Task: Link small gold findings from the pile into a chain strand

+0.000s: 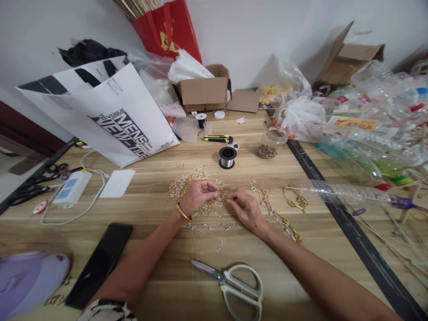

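Over a heap of small gold and silver beads (187, 180), my left hand (198, 196) has thumb and fingers pinched together; what lies between them is too small to name. My right hand (244, 209) is closed in a pinch just to its right, its fingertips close to the left ones. A silver chain (210, 226) lies on the table below both hands. Right of my right hand stretches a gold and silver chain (276, 214), with a gold chain bracelet (296, 198) beyond it. A few loose silver bits (220, 246) lie nearer me.
Scissors (234, 283) lie in front, a black phone (100, 265) and power strip (72, 187) to the left. Behind the beads stand a wire spool (228, 158), a utility knife (217, 139) and a bead jar (271, 142). Plastic bottles (377, 133) crowd the right; a white paper bag (110, 111) stands left.
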{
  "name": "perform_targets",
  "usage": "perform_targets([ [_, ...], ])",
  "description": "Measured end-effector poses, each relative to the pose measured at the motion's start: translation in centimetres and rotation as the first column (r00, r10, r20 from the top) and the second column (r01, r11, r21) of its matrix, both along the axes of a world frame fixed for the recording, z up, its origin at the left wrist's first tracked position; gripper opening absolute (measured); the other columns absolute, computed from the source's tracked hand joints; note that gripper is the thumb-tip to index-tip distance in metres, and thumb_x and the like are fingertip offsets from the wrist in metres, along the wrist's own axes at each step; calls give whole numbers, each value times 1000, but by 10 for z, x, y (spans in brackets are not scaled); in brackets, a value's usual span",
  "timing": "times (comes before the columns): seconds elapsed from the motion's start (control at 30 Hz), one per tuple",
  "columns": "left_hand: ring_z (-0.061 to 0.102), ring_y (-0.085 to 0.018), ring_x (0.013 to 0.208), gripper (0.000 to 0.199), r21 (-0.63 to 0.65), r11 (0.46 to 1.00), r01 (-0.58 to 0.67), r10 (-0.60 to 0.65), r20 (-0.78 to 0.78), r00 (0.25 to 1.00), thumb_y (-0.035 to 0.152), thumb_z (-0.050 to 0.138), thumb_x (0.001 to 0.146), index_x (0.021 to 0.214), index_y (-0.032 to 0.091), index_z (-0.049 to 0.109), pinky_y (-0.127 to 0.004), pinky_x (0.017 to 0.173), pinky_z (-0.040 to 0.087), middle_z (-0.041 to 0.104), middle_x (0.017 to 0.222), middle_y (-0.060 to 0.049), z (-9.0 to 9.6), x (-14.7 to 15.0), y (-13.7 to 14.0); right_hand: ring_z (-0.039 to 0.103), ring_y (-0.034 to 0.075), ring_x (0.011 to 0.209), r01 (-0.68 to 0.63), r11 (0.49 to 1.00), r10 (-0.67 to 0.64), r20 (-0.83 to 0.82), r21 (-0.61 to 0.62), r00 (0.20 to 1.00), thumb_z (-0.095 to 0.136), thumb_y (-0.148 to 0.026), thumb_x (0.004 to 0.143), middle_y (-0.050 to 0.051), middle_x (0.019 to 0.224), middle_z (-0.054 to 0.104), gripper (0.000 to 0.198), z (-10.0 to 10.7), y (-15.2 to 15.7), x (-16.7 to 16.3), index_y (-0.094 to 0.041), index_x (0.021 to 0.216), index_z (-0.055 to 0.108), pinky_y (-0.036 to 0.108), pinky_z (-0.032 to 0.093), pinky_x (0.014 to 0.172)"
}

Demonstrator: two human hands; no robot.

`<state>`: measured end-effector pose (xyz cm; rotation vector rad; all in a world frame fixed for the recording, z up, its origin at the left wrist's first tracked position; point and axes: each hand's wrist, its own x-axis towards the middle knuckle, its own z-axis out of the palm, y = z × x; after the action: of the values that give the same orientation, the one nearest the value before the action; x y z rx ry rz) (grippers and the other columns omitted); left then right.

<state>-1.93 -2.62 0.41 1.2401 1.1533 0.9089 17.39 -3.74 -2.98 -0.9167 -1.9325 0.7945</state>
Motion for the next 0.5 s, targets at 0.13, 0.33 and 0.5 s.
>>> perform_targets([
  [0.13, 69, -16, 65, 27, -33, 999, -7, 9, 53, 999, 26, 76, 63, 78, 9, 63, -27, 63, 57, 70, 69, -5, -3, 8, -5, 57, 17, 72, -44, 999, 44, 32, 19, 999, 49, -25, 89, 5, 79, 62, 12, 2, -2, 0, -20, 88, 60, 28, 45, 66],
  [0.33, 67, -15, 64, 26, -21, 999, -35, 36, 47, 998, 25, 77, 63, 78, 9, 63, -27, 62, 57, 69, 68, -4, -7, 10, -6, 58, 16, 70, -32, 999, 32, 29, 11, 999, 51, -26, 89, 4, 78, 62, 12, 0, -1, 0, -21, 90, 62, 27, 46, 65],
  [0.5, 67, -15, 63, 25, -13, 997, -72, 72, 46, 996, 25, 77, 62, 76, 10, 63, -27, 61, 57, 68, 68, -4, -9, 11, -6, 58, 16, 70, -30, 1000, 30, 41, 1, 999, 51, -28, 89, 4, 78, 62, 14, -2, -1, -1, -21, 92, 63, 27, 46, 64],
])
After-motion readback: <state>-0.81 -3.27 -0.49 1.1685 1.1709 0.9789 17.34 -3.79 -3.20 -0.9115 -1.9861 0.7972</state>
